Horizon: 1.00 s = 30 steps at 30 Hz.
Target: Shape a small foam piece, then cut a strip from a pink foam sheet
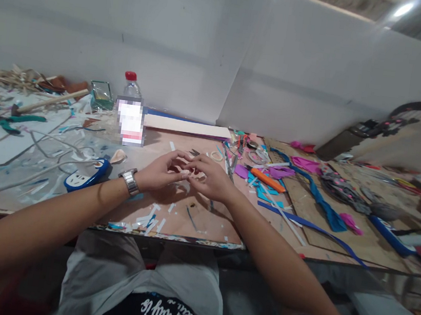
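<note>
My left hand, with a metal wristwatch on its wrist, meets my right hand over the middle of the table. Both hands are closed, fingertips and thumbs drawn together at a small pale piece that is mostly hidden. What that piece is, I cannot make out. Just behind the fingers lie dark scissor-like tips and a pale ring-shaped roll. White and blue paper scraps are scattered between my forearms.
A blue-and-white power strip with cables lies left, near a red-capped bottle and green-handled pliers. On the right are an orange cutter, a blue ribbon and cardboard. A grey wall panel rises behind.
</note>
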{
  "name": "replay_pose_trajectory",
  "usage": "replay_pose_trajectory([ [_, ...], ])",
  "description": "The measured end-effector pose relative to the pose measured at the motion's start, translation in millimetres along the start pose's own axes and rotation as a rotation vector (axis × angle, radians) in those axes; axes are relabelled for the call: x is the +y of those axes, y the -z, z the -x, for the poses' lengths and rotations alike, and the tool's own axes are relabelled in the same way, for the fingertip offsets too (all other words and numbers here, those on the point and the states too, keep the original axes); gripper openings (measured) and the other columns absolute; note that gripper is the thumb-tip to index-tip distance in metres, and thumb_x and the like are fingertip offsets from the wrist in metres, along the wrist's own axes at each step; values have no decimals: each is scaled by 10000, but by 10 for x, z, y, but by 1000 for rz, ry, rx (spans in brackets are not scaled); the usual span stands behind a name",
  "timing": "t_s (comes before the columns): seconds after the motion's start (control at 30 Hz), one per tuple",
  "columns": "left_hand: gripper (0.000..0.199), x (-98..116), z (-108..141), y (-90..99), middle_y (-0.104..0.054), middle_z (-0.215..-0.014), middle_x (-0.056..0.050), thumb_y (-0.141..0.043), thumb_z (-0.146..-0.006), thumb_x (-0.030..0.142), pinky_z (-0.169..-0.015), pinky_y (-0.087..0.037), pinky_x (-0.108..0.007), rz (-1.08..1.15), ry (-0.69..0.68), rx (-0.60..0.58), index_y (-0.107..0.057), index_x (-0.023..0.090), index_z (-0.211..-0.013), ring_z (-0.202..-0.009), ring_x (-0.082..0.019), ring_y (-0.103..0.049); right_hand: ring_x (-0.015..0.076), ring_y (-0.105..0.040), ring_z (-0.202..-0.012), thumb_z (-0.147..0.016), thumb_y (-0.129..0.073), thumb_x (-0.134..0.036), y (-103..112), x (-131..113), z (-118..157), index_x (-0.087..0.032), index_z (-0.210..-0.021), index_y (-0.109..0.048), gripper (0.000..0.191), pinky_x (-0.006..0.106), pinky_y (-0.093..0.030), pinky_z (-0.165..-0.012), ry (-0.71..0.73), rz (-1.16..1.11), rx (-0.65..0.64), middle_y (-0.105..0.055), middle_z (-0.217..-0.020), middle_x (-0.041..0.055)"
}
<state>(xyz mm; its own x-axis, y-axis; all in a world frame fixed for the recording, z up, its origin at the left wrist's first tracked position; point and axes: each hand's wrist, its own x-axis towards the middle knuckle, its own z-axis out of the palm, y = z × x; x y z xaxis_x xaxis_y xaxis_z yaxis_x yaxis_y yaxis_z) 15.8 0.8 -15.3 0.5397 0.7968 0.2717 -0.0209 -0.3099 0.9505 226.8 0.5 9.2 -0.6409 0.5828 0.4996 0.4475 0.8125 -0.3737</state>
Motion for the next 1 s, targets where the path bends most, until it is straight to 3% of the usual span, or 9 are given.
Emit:
replay_pose_trajectory([
  [0.43,402,-61,-12,53,-671,-1116,-93,-730,-872,340,-890,-508,-349,118,-34,-31,-522,200,-1187,-1004,-196,-664,203,-615,-944,-905,-646,-230,37,-53,-15,-218,-1117,-679,215,335,-529,-785,-13,-62,19,-641,-1028,78],
  [0.67,438,7,3,59,-669,-1115,-91,-770,-835,312,-879,-505,-336,171,-11,-64,-525,195,-1178,-991,-192,-662,190,-607,-862,-927,-639,-282,38,-56,-12,-212,-1124,-693,216,336,-504,-767,-14,-39,18,-650,-991,75],
  [1.0,399,-49,-30,103,-697,-1058,-87,-787,-818,342,-858,-510,-314,175,26,-14,-574,168,-1107,-954,-183,-677,204,-645,-853,-919,-667,-334,49,-63,-41,-211,-1064,-705,193,330,-454,-779,-25,36,23,-742,-938,59],
])
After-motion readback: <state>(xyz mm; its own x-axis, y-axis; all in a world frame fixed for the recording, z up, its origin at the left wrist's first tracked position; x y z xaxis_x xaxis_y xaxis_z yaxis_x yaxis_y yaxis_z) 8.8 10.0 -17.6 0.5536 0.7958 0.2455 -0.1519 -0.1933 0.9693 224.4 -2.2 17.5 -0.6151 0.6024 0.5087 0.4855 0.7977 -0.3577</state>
